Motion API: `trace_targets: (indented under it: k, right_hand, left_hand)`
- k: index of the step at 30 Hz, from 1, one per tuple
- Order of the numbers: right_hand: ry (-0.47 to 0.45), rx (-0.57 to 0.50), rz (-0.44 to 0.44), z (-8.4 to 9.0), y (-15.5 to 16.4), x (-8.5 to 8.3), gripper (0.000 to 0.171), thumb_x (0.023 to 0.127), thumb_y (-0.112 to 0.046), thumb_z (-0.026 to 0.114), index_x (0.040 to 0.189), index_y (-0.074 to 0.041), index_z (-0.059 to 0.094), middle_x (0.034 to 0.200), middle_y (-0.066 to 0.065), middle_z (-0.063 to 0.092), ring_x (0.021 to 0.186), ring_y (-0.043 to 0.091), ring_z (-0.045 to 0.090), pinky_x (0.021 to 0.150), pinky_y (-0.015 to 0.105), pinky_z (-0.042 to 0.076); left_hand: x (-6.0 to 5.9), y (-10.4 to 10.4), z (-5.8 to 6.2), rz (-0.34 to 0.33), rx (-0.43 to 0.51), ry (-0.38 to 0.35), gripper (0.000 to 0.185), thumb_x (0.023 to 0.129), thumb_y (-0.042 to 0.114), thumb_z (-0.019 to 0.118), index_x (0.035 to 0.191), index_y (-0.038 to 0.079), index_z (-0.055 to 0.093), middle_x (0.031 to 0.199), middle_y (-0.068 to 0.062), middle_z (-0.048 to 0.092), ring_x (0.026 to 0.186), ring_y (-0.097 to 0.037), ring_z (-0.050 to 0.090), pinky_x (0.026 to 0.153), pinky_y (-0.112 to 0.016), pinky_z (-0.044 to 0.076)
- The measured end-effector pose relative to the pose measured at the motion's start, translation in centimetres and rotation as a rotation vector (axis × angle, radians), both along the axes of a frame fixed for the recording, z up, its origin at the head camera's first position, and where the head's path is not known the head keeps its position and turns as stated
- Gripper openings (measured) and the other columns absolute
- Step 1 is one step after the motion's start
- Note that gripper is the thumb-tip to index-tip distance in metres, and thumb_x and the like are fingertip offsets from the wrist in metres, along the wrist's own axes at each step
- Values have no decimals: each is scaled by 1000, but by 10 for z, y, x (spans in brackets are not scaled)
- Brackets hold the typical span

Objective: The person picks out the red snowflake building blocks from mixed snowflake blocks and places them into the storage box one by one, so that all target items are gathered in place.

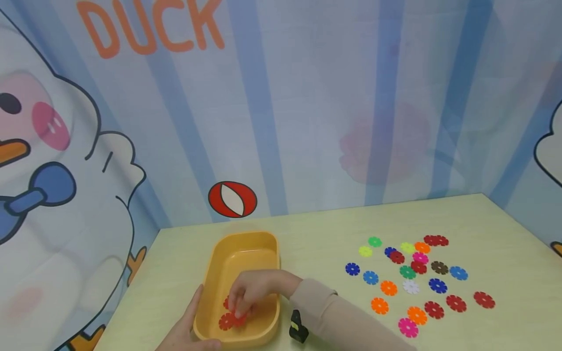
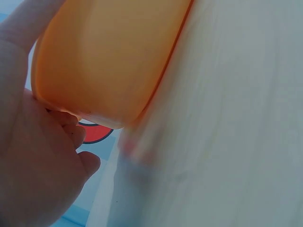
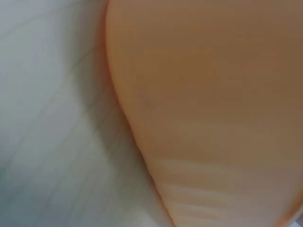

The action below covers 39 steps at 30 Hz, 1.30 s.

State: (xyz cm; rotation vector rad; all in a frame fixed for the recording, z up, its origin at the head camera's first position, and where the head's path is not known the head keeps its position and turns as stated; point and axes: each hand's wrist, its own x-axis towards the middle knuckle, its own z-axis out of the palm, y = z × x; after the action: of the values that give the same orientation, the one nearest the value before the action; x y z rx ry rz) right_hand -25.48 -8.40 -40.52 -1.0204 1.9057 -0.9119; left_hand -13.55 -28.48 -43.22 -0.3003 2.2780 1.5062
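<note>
A yellow plastic tub (image 1: 221, 263) stands on the left part of the table. My left hand (image 1: 186, 324) grips its near left corner, thumb at the near end and fingers along the left side. In the left wrist view, fingers (image 2: 71, 130) curl round the tub's outer wall (image 2: 113, 56). My right hand (image 1: 252, 292) reaches down inside the tub, pinching a red notched plastic disc (image 1: 238, 321), partly hidden by the fingertips. Another red disc (image 1: 226, 321) lies beside it, with one more partly covered behind. The right wrist view shows mostly the tub's outer wall (image 3: 203, 94).
Right of the tub, notched discs in many colours lie scattered, among them a white disc (image 1: 411, 286), a brown disc (image 1: 439, 267) and a pink disc (image 1: 408, 327). A small black object (image 1: 298, 327) sits by the right sleeve. A printed curtain (image 1: 307, 107) hangs behind the table.
</note>
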Motion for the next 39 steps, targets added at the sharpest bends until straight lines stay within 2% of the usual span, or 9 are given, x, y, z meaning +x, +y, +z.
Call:
trace_targets:
  k: [6, 15, 27, 39]
  right_hand:
    - [1, 49, 29, -1, -1, 1, 6, 87, -2, 67, 89, -7, 70, 73, -2, 63, 62, 10, 55, 61, 15, 50]
    - [-10, 111, -3, 1, 0, 5, 8, 86, 1, 67, 88, -7, 69, 75, 2, 62, 61, 15, 54, 57, 17, 49]
    - [45, 140, -27, -1, -1, 6, 10, 86, 1, 68, 88, -8, 71, 82, 4, 63, 61, 12, 55, 56, 18, 50]
    - [50, 160, -66, -4, -2, 8, 9, 84, -1, 70, 88, -8, 71, 80, 2, 62, 61, 15, 55, 55, 19, 50]
  left_hand:
    - [1, 2, 1, 13, -15, -11, 119, 81, 39, 77, 153, 15, -16, 148, -25, 26, 106, -29, 53, 92, -51, 53]
    - [1, 1, 1, -22, 167, -47, 117, 87, 37, 71, 149, 21, -27, 150, -29, 19, 106, -27, 57, 89, -47, 56]
    - [3, 1, 0, -35, 259, -50, 115, 90, 33, 69, 147, 24, -31, 152, -31, 15, 107, -28, 60, 89, -49, 56]
    - [2, 2, 1, -31, 234, -50, 116, 89, 34, 69, 147, 23, -30, 151, -32, 16, 106, -27, 60, 88, -48, 56]
